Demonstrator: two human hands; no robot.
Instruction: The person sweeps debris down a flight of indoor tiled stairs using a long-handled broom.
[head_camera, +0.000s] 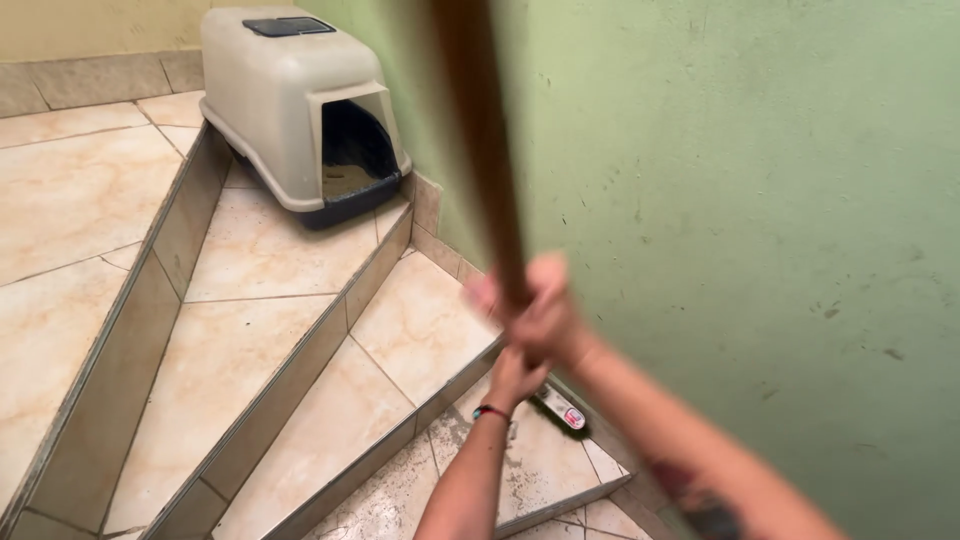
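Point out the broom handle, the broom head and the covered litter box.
broom handle (485, 130), head view, mid-shaft above the hands.
broom head (560, 412), head view, its dark block on the lowest step.
covered litter box (280, 95), head view, the beige hood's side.

Both your hands grip a brown wooden broom handle (487, 150), blurred, slanting up past the camera; your right hand (540, 305) wraps it above, your left hand (515, 378) just below, a beaded bracelet (491, 410) on that wrist; the broom head (558, 409) rests on a dusty tiled step (540, 465) against the green wall (760, 200); a beige hooded litter box (295, 100) sits on a higher step.
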